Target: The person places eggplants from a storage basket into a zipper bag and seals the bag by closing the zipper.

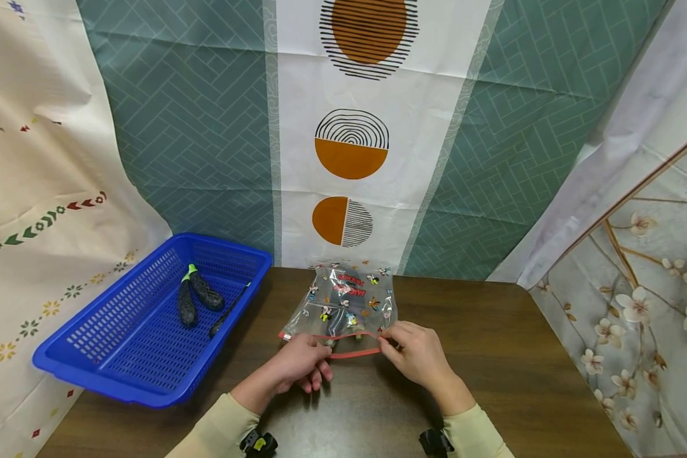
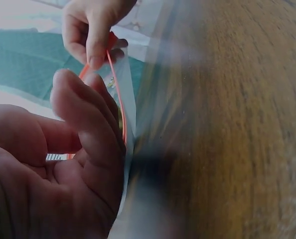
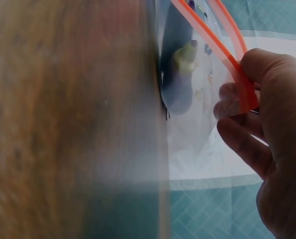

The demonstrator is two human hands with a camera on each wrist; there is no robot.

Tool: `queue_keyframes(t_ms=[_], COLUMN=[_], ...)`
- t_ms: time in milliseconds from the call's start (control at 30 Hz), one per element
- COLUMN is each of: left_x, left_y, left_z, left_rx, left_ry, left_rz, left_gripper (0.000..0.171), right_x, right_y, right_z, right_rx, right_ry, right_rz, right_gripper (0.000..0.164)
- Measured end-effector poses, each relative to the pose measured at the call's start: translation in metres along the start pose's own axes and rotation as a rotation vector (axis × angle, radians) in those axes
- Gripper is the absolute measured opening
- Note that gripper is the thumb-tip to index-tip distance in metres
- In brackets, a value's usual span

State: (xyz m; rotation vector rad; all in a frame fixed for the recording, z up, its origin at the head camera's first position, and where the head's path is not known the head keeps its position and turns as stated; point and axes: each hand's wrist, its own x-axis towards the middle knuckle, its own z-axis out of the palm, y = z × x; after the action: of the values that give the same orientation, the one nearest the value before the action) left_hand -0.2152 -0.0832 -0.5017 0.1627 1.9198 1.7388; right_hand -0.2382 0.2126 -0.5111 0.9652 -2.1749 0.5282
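Observation:
A clear zip bag (image 1: 320, 313) with cartoon prints and a red zip strip (image 1: 355, 353) lies on the table, its mouth facing me and parted. Dark eggplants lie inside it; in the right wrist view one eggplant (image 3: 179, 84) shows its green stem end through the plastic. My right hand (image 1: 416, 353) pinches the right corner of the mouth between thumb and fingers. At the left end of the mouth, my left hand (image 1: 298, 366) holds the bag's edge with thumb and forefinger, the other fingers loosely bent below. Its grip is partly hidden by the fingers in the left wrist view.
A blue plastic basket (image 1: 114, 395) stands on the left, with an eggplant (image 1: 187, 305) and another eggplant (image 1: 207, 291) inside, plus a slim dark one (image 1: 226, 315) along its right wall. Patterned cloth (image 1: 206, 114) hangs behind the wooden table (image 1: 492, 356) and at both sides.

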Motion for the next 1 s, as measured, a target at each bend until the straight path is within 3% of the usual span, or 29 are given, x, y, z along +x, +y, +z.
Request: queue_keyframes(t_ms=[200,567,1000], left_x=[-0.0001,0.0024,0.0048], left_y=[-0.0003,-0.0045,-0.0033], left_z=[0.0007,0.0001,0.0001], left_rx=[0.045,0.005,-0.051], left_ry=[0.016,0.032,-0.023], left_rz=[0.016,0.026,0.025], left_gripper=[0.031,0.031,0.025], right_x=[0.0004,0.0002,-0.0006], right_y=[0.0007,0.0015,0.0008], right_z=[0.0000,0.0015,0.0008], right_rx=[-0.012,-0.004,-0.006], right_ry=[-0.002,0.000,-0.008], right_rz=[0.000,-0.007,0.003], right_gripper=[0.013,0.012,0.012])
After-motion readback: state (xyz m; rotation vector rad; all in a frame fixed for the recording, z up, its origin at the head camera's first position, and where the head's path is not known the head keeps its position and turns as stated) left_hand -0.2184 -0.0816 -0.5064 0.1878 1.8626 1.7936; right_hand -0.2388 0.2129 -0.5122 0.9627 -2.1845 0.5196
